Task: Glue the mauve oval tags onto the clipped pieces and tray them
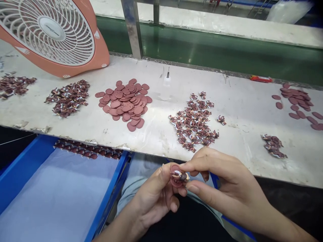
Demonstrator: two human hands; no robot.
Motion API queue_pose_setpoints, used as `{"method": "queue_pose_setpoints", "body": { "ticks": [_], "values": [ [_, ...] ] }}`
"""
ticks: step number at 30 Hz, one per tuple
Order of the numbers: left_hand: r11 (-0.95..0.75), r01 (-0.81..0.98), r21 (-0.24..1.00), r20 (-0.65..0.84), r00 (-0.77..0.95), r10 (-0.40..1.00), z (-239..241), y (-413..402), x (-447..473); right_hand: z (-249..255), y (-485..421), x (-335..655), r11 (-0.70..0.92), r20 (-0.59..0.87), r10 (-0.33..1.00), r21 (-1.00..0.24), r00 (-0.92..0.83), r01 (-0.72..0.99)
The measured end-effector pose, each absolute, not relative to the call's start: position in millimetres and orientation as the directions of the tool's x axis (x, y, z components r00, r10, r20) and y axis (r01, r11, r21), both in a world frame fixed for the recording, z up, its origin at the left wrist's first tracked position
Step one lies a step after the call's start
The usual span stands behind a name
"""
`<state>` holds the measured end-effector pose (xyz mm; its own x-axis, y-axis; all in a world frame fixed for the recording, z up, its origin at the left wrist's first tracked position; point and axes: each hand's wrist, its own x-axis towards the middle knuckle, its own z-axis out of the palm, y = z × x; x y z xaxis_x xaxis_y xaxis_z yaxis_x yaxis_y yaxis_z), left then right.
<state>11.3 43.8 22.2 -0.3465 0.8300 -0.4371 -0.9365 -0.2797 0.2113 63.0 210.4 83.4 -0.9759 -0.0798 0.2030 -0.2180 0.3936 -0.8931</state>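
Note:
Just over the bench's near edge, my left hand pinches a reddish-brown oval base between thumb and fingers. A small painted figurine, dark brown with white and yellow parts, lies against the face of that base. My right hand reaches in from the right, its thumb and forefinger closed about the figurine's edge. Whether the figurine's underside is seated in the base is hidden. Beyond my hands is a pile of similar figurines, with a heap of oval bases to its left.
An orange fan stands at the back left. More figurines and bases lie along the white bench. Below it at left, a blue tray holds rows of figurines on bases. A green conveyor belt runs behind.

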Motion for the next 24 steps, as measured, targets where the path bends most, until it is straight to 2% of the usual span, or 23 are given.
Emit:
{"method": "queue_pose_setpoints", "body": {
  "ticks": [5,8,10,12,14,17,20,24],
  "values": [
    [-0.279,-0.932,0.232,-0.402,-0.353,0.845,17.2,42.8,12.1,80.8,207.1,61.7,0.371,0.212,-0.06,-0.902,-0.975,-0.219],
    [-0.276,-0.917,0.287,-0.389,-0.375,0.841,15.5,41.4,11.8,79.7,205.1,60.9,0.428,0.268,-0.02,-0.869,-0.963,-0.251],
    [-0.304,-0.882,0.361,-0.432,-0.447,0.783,17.2,41.1,12.1,77.1,202.9,61.0,0.525,0.353,0.022,-0.8,-0.935,-0.29],
    [-0.353,-0.808,0.471,-0.485,-0.572,0.662,21.5,41.6,12.5,71.9,199.4,61.1,0.652,0.456,0.028,-0.682,-0.89,-0.329],
    [-0.386,-0.725,0.571,-0.494,-0.679,0.543,27.2,42.4,12.5,64.3,195.3,60.6,0.771,0.556,-0.016,-0.522,-0.831,-0.365],
    [-0.403,-0.651,0.644,-0.46,-0.75,0.476,33.6,43.6,11.6,52.0,189.4,57.1,0.852,0.645,-0.114,-0.328,-0.755,-0.408],
    [-0.409,-0.61,0.679,-0.448,-0.785,0.427,34.3,43.8,9.8,45.1,184.1,50.0,0.848,0.676,-0.171,-0.27,-0.717,-0.456],
    [-0.433,-0.601,0.672,-0.513,-0.799,0.313,31.1,38.5,5.1,48.2,175.7,45.9,0.827,0.673,-0.245,-0.231,-0.698,-0.513]
  ]
}}
